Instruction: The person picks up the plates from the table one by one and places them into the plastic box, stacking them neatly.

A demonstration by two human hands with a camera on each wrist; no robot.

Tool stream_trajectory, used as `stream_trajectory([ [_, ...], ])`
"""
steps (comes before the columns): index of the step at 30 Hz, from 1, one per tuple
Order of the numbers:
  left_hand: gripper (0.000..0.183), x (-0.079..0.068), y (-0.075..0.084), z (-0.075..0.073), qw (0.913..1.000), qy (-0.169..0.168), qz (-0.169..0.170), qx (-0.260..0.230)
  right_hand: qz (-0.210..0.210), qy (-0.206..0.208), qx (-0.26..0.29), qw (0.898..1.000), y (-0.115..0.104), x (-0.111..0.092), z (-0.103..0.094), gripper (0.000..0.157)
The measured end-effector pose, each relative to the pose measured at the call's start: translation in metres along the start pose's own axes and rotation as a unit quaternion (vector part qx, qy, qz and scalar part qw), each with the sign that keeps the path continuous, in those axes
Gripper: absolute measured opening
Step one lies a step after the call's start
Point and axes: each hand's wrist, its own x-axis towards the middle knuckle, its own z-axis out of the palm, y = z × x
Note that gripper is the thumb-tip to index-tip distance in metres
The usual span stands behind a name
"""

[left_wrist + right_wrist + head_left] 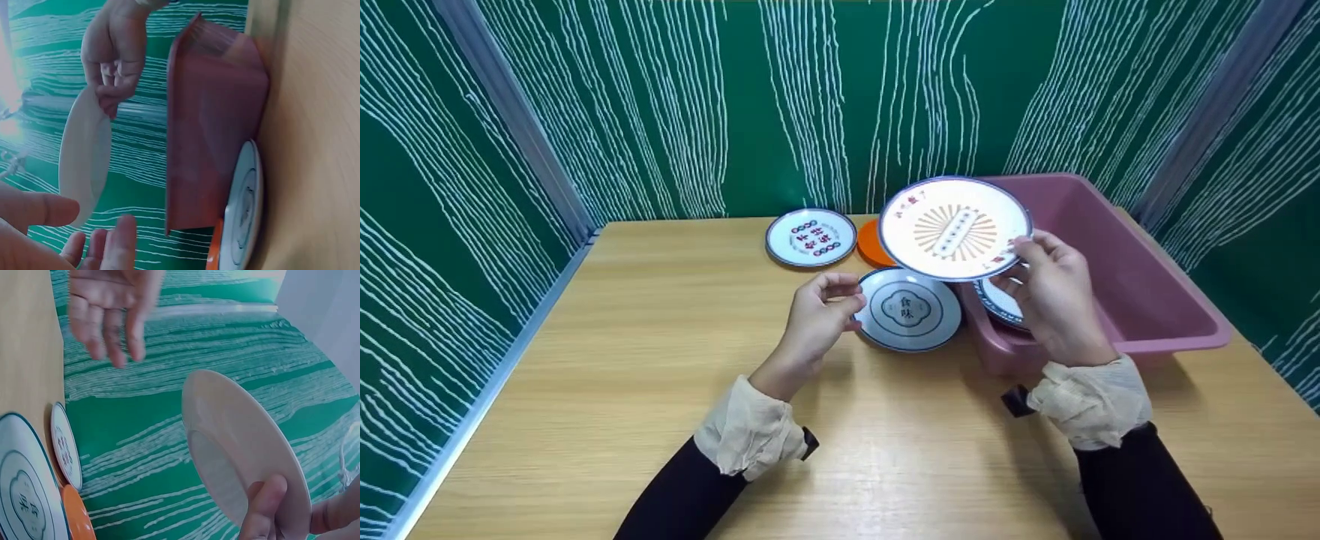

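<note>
My right hand (pixel 1057 292) pinches the rim of a white plate (pixel 956 229) with an orange sunburst print and a thin blue edge. The plate is held up in the air, tilted, and its plain underside faces the right wrist view. To its left is my left hand (pixel 823 319), thumb and fingers apart and nothing between them, as the left wrist view shows. In the head view its fingertips overlap the left rim of a second plate (pixel 911 311), which lies on the table and has dark characters in a ringed emblem.
A pink plastic tub (pixel 1155 300) stands at the right. Part of a blue-patterned plate (pixel 1001 304) shows by its near left corner. Farther back lie a plate with red characters (pixel 812 238) and an orange plate (pixel 873 246), partly covered. Green panels (pixel 870 97) enclose the wooden table (pixel 660 337).
</note>
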Motion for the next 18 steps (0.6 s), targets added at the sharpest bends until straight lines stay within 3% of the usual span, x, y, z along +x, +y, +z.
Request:
stream_trajectory([
  [5, 0.030, 0.012, -0.013, -0.002, 0.9969, 0.013, -0.008, 0.077, 0.005, 0.022, 0.013, 1.000, -0.006, 0.007, -0.014, 0.020],
  [9, 0.034, 0.022, -0.027, -0.007, 0.9943, 0.009, -0.018, 0.105, 0.017, 0.050, 0.026, 0.998, -0.009, 0.012, -0.026, 0.018],
  [14, 0.044, 0.032, -0.040, -0.012, 0.9949, -0.003, -0.055, 0.085, 0.030, 0.092, 0.068, 0.993, -0.014, 0.020, -0.040, 0.020],
  [18, 0.052, 0.040, -0.047, -0.014, 0.9962, 0.005, -0.079, 0.037, 0.042, 0.120, 0.103, 0.986, -0.016, 0.027, -0.052, 0.022],
])
